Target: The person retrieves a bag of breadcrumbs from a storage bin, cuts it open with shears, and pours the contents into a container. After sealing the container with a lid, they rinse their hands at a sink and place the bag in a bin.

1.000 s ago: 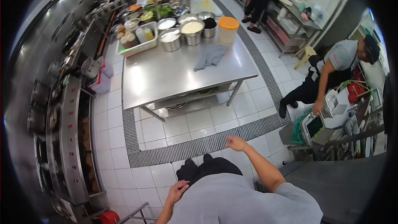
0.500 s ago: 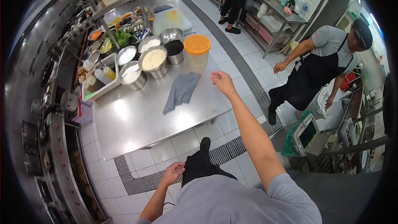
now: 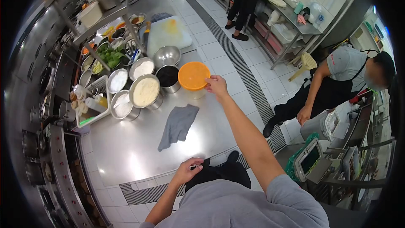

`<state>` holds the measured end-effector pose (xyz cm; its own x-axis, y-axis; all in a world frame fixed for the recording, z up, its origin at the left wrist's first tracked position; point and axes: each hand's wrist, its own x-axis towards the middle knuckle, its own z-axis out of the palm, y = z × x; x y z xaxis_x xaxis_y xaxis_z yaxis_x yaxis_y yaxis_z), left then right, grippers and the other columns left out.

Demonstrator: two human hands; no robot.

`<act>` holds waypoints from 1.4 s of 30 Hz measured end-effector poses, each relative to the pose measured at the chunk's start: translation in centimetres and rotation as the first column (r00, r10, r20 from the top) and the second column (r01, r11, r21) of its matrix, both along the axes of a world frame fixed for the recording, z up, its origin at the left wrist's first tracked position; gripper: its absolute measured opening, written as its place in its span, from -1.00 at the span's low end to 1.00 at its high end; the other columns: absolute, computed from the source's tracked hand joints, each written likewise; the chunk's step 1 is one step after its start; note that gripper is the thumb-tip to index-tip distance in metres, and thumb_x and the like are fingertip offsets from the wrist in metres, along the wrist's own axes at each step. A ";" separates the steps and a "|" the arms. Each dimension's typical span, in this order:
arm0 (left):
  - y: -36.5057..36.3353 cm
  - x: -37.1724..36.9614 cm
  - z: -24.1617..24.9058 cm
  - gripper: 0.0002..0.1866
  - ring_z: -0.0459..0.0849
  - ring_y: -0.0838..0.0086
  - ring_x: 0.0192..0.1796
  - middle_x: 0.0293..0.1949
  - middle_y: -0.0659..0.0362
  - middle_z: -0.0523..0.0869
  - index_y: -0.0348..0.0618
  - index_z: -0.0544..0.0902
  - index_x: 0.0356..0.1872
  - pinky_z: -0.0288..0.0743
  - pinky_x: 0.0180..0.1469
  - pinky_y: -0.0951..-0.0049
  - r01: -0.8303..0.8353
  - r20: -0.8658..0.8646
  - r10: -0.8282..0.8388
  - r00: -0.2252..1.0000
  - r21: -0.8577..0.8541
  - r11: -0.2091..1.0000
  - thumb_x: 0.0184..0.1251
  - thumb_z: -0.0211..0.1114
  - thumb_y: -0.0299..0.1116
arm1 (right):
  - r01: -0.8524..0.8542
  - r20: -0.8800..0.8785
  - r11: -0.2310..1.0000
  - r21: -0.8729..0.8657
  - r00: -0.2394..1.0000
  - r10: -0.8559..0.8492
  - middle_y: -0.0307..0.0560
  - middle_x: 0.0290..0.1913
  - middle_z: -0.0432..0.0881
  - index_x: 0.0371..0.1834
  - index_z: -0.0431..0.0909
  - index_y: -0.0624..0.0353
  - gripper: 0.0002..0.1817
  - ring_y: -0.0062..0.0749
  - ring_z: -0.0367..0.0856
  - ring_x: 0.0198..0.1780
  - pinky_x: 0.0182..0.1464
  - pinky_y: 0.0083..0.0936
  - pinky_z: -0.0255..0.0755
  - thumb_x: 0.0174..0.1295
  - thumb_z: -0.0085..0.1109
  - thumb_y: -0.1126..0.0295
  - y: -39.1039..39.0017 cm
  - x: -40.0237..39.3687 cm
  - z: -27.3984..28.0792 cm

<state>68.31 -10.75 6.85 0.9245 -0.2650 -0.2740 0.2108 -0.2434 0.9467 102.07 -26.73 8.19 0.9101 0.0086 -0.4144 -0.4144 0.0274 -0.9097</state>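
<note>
A plastic tub (image 3: pixel 197 94) with an orange lid (image 3: pixel 194 76) stands on the steel table (image 3: pixel 126 143). At the lid's right rim is my right hand (image 3: pixel 217 86), fingers pinched on its edge. My left hand (image 3: pixel 188 172) hangs by the table's front edge, in front of my apron. It holds nothing, and its thumb is apart from the loosely bent fingers. Left of the tub stand a metal bowl of dark contents (image 3: pixel 168 77), a bowl of cream-coloured powder (image 3: pixel 144 91) and an empty metal bowl (image 3: pixel 167 56). A grey cloth (image 3: pixel 179 126) lies crumpled nearer to me.
Behind the bowls are a cutting board (image 3: pixel 171 36) and a knife (image 3: pixel 146 33). A white bin of squeeze bottles (image 3: pixel 95 104) sits at the table's left. A co-worker (image 3: pixel 329 80) bends over at the right; another person (image 3: pixel 244 4) stands farther back. A stove (image 3: pixel 63 177) is at left.
My right hand has reached the orange lid and closed on its rim. My left hand has come up toward the table edge. I am closer to the table, and the co-worker at right bends lower.
</note>
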 end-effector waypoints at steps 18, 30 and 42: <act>-21.6 27.0 1.5 0.13 0.16 -0.17 0.50 0.56 0.03 0.02 0.13 -0.04 0.56 0.27 0.25 -0.49 -0.399 -0.355 0.199 0.913 -0.877 0.267 0.09 0.01 0.61 | -0.504 0.073 0.694 0.514 0.832 0.550 -0.17 -0.19 0.67 0.00 0.53 0.28 -0.73 -0.53 0.65 -0.22 -0.14 -0.55 0.50 0.29 0.14 0.41 -26.3 12.5 7.8; -23.1 33.8 -3.5 0.19 0.25 0.10 0.50 0.49 0.06 0.26 0.04 0.14 0.53 0.19 0.45 -0.14 -0.503 -0.420 0.309 0.853 -0.821 0.271 -0.03 0.08 0.66 | -0.857 0.059 0.414 0.307 0.451 0.891 -0.19 -0.08 0.65 0.13 0.55 0.25 -0.62 -0.56 0.59 -0.07 -0.02 -0.52 0.49 0.28 0.20 0.36 -25.6 24.7 5.2; -18.5 56.6 -2.9 0.10 0.20 0.14 0.53 0.52 0.08 0.21 -0.02 0.09 0.55 0.10 0.50 -0.08 -0.433 -0.408 0.144 0.901 -0.861 0.266 0.16 -0.06 0.59 | -0.657 0.110 0.644 0.392 0.729 0.676 -0.13 -0.09 0.67 0.10 0.54 0.31 -0.68 -0.52 0.63 -0.08 -0.01 -0.51 0.53 0.31 0.22 0.45 -26.8 40.2 6.6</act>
<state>124.93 -29.28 3.91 0.9523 -0.1984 -0.2321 0.2806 0.8682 0.4092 142.24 -53.49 14.83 0.5768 0.7692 -0.2750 -0.4968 0.0630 -0.8656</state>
